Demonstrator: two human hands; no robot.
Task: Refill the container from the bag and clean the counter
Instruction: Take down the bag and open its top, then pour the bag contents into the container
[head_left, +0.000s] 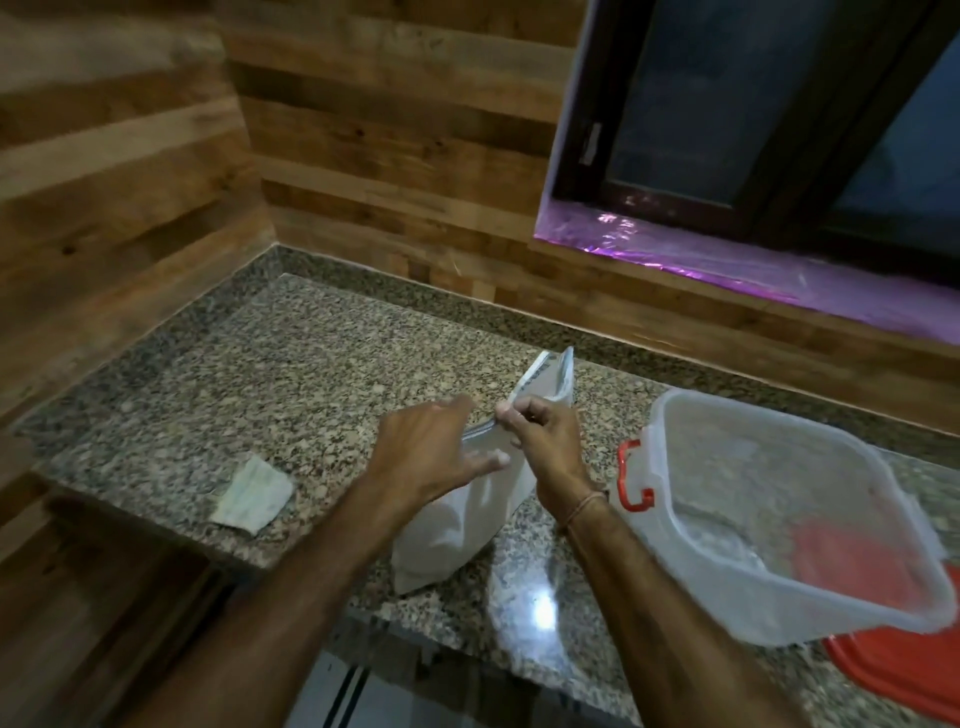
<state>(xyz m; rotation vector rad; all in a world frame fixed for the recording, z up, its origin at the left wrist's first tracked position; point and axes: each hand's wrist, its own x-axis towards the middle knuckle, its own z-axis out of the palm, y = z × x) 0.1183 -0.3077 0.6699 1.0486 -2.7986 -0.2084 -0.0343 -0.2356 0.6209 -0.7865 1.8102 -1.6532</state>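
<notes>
1. White bag (457, 525) stands on the granite counter (234, 374), right between both hands.
2. Left hand (431, 452) and right hand (545, 436) each pinch its top edge.
3. Clear container (779, 519) sits open just right of the right hand; a torn scrap (253, 493) lies off left.

Bare forearms, thin wrist thread (584, 506)

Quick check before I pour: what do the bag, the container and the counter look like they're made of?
Bag: probably thin plastic film, pale and semi-glossy; it creases softly under both hands.
Container: rigid translucent plastic, cloudy walls showing the counter through them, red latch.
Counter: likely polished granite, speckled grey-brown, with a bright light reflection near the front edge.
</notes>
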